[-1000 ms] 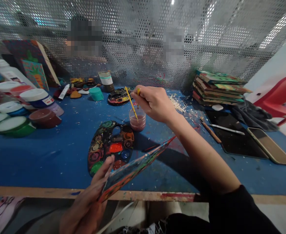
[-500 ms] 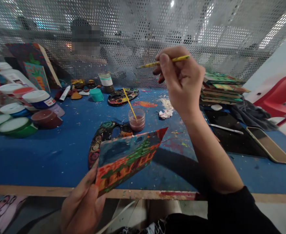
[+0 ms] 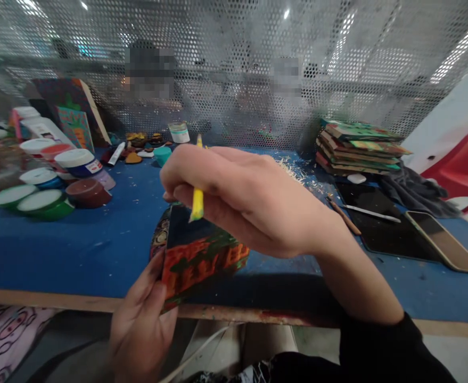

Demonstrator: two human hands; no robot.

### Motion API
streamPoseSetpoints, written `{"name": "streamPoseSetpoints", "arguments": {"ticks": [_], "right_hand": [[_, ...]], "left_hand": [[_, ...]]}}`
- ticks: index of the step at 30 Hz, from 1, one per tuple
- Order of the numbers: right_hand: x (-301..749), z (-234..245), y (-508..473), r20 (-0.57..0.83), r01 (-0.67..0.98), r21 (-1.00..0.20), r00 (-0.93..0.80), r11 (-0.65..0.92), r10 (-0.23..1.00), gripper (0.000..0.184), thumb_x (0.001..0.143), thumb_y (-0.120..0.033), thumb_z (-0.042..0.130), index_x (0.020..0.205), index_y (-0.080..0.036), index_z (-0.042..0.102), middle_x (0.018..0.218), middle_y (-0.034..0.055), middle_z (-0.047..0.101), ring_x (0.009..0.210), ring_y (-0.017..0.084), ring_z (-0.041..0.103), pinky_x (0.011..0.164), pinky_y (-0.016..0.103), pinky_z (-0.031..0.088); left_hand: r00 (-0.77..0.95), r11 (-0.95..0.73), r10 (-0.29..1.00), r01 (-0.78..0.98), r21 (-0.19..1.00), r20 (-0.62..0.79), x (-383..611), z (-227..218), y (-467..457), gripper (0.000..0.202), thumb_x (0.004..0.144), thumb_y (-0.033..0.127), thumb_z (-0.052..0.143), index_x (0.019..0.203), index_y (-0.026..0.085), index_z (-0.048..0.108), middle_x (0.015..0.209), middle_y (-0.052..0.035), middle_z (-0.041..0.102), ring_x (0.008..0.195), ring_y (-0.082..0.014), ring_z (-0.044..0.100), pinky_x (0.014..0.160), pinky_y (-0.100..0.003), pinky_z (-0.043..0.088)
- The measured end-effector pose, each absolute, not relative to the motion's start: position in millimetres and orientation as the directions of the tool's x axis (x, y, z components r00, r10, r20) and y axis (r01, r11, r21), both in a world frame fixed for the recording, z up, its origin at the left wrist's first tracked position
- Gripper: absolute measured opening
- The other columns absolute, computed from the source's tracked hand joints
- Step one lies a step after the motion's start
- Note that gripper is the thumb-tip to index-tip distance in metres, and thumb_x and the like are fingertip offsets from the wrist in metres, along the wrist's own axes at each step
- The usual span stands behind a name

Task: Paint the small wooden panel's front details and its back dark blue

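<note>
My left hand [image 3: 144, 324] grips the lower left corner of a small painted board [image 3: 202, 255] with orange, green and dark blue paint, held up over the table's near edge. My right hand [image 3: 249, 199] is closed on a thin yellow paintbrush [image 3: 197, 199], whose lower end points down at the top of the board. The hand covers most of the board's upper right part. A dark paint palette [image 3: 159, 234] lies on the blue table [image 3: 78, 250] just behind the board, mostly hidden.
Paint jars with white, green and brown lids [image 3: 42, 199] stand at the left. A stack of painted boards [image 3: 357, 146] sits at the back right, with a black tablet [image 3: 381, 226] and a phone [image 3: 441, 242] beside it. A perforated metal screen [image 3: 234, 69] backs the table; people sit behind it.
My right hand came away from the rinse cup, rose with the brush, then came down in front of the board. My left hand tilted the board up to face me.
</note>
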State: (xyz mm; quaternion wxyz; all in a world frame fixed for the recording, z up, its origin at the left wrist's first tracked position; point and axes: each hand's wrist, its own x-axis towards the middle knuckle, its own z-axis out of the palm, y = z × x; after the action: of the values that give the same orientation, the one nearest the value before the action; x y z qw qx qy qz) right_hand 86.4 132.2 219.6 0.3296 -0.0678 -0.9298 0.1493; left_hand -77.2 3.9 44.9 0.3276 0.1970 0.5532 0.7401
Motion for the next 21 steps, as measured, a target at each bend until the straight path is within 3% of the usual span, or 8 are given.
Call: {"name": "streamPoseSetpoints", "arguments": {"ticks": [6,12,15,18,21], "right_hand": [[88,215,129,0.597,0.084,-0.241,-0.773,0.967,0.216,0.020,0.096,-0.026,0.039,0.087,-0.033,0.055,0.089,-0.0057,0.067,0.083,0.010,0.063,0.070,0.017,0.050],[85,216,128,0.588,0.091,-0.213,-0.784,0.973,0.202,0.025,0.097,-0.024,0.034,0.089,-0.033,0.056,0.094,-0.0053,0.067,0.088,0.010,0.062,0.077,0.017,0.049],[83,217,128,0.605,0.111,-0.220,-0.764,0.969,0.225,0.025,0.097,-0.025,0.038,0.090,-0.035,0.059,0.092,-0.0062,0.068,0.086,0.011,0.063,0.079,0.018,0.050],[85,215,131,0.700,0.110,-0.194,-0.681,0.975,0.216,0.021,0.096,-0.029,0.045,0.091,-0.036,0.064,0.087,-0.0061,0.071,0.080,0.011,0.065,0.077,0.020,0.050],[89,213,133,0.863,0.129,-0.114,-0.478,0.985,0.163,0.017,0.094,-0.031,0.053,0.086,-0.030,0.068,0.080,-0.0016,0.072,0.074,0.012,0.065,0.074,0.024,0.050]], "left_hand": [[-0.714,-0.213,0.697,-0.293,0.932,-0.065,-69,58,7,0.045,0.061,0.044,0.084,0.103,0.032,0.075,0.116,0.0029,0.072,0.132,-0.0285,0.050,0.113,-0.037,0.039],[-0.711,-0.241,0.701,-0.313,0.919,-0.058,-68,58,7,0.041,0.064,0.039,0.083,0.103,0.030,0.075,0.118,0.0014,0.071,0.128,-0.0308,0.053,0.110,-0.039,0.044],[-0.695,-0.247,0.716,-0.335,0.909,-0.062,-69,56,6,0.044,0.061,0.033,0.085,0.104,0.030,0.075,0.122,0.0012,0.069,0.132,-0.0298,0.050,0.111,-0.034,0.042],[-0.690,-0.255,0.721,-0.345,0.903,-0.060,-67,61,8,0.045,0.060,0.033,0.086,0.104,0.030,0.075,0.122,0.0018,0.069,0.133,-0.0285,0.048,0.112,-0.033,0.040],[-0.723,-0.276,0.690,-0.302,0.913,-0.031,-63,72,13,0.044,0.062,0.040,0.086,0.102,0.027,0.075,0.117,-0.0008,0.072,0.127,-0.0292,0.055,0.109,-0.034,0.043]]}}
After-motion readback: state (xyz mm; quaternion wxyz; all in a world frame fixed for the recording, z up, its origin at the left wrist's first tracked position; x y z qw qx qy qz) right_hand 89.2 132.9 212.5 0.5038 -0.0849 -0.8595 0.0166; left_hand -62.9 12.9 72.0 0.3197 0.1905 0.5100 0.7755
